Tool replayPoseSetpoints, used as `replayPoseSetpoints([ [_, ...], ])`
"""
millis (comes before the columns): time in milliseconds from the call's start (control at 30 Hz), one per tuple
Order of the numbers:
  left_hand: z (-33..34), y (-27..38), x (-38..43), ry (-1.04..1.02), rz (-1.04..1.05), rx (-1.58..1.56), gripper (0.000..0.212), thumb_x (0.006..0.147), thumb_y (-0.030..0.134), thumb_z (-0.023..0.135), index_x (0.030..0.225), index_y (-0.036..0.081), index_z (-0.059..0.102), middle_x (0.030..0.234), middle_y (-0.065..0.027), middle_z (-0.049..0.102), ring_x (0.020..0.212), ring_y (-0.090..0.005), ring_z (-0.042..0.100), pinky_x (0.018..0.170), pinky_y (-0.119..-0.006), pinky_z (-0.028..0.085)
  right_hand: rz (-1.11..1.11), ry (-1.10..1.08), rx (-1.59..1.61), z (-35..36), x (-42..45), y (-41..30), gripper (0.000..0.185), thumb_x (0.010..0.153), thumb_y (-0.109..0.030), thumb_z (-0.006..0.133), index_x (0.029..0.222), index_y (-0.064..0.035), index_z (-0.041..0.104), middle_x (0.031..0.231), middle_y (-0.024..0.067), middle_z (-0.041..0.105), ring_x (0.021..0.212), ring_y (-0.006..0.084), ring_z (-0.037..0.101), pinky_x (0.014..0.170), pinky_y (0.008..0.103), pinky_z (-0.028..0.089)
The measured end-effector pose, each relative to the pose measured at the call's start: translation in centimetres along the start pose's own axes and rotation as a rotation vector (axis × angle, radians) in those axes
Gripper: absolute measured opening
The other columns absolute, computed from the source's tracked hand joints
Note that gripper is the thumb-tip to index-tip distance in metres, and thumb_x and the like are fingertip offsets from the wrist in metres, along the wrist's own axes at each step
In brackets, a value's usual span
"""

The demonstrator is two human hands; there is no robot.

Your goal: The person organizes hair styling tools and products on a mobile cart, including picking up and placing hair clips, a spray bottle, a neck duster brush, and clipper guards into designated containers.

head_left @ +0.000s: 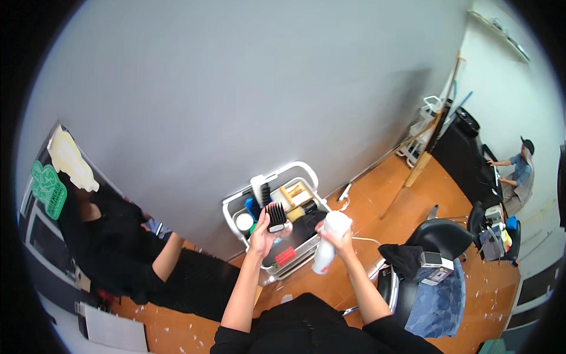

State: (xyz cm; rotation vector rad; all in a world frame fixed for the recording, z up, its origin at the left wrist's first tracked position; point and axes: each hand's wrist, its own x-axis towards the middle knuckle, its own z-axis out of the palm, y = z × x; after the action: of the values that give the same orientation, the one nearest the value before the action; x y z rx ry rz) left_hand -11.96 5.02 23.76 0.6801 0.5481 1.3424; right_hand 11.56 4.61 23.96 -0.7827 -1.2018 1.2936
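Observation:
My left hand [262, 236] holds a black clipper guard comb [277, 214] with its long teeth pointing up. A white can or bottle [325, 257] with red marking is in my right hand [337, 241]; it is tilted and blurred, so its top is unclear. Both hands are above a white-framed trolley [305, 166]. In its upper tray lie a white-handled black brush [261, 189], a wooden brush [297, 194], a pale-bristled brush [296, 214], a white round tub [244, 221] and a black cloth [311, 223]. A red comb-like piece [285, 256] is at the near side.
A grey wall [247, 88] rises behind the trolley. To the right, a black chair [437, 239] carries a dark cloth [401, 260], a box [435, 267] and blue patterned fabric [435, 305]. A person in black [115, 248] appears at left, by a stickered mirror. Another person [519, 170] sits far right.

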Motion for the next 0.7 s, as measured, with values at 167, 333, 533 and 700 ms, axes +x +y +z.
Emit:
replayPoseSetpoints([
  [167,8.1,-2.4,0.8,-0.149,-0.106,-0.014,0.045,0.096,0.03,0.049,0.136,0.01,0.04,0.123,-0.0098,0.054,0.104,-0.0247,0.057,0.086,-0.044,0.05,0.067,-0.201,-0.443,-5.2,-5.8,-6.7,0.033,0.068,-0.02,0.079,0.09,-0.0008,0.064,0.086,0.0086,0.068,0.076,0.016,0.063,0.073,0.0313,0.05],
  [333,16.9,-7.7,1.5,-0.385,-0.182,-0.127,0.051,0.091,0.033,0.059,0.132,0.007,0.045,0.117,-0.0102,0.057,0.101,-0.0218,0.057,0.085,-0.041,0.049,-0.21,0.083,-0.167,-8.8,-10.5,-15.0,0.026,0.067,-0.005,0.069,0.092,-0.0004,0.062,0.09,0.008,0.066,0.086,0.0159,0.062,0.082,0.0318,0.049],
  [533,27.0,-13.9,-0.1,-0.544,-0.383,-0.331,0.051,0.088,0.031,0.064,0.128,0.005,0.048,0.115,-0.0114,0.058,0.102,-0.0226,0.058,0.086,-0.04,0.048,-0.479,0.429,-0.701,-13.0,-18.7,-19.0,0.021,0.063,-0.008,0.072,0.079,-0.0026,0.059,0.076,0.0089,0.059,0.067,0.0233,0.058,0.067,0.031,0.044],
  [700,35.8,-17.6,-5.5,-0.624,-0.278,-0.04,0.054,0.083,0.02,0.07,0.127,0.002,0.047,0.12,-0.0098,0.054,0.107,-0.0204,0.054,0.092,-0.037,0.045,-0.469,0.484,-0.718,-17.5,-28.4,-19.9,0.02,0.063,-0.008,0.074,0.077,-0.0029,0.06,0.074,0.0077,0.061,0.064,0.019,0.058,0.062,0.0291,0.043],
])
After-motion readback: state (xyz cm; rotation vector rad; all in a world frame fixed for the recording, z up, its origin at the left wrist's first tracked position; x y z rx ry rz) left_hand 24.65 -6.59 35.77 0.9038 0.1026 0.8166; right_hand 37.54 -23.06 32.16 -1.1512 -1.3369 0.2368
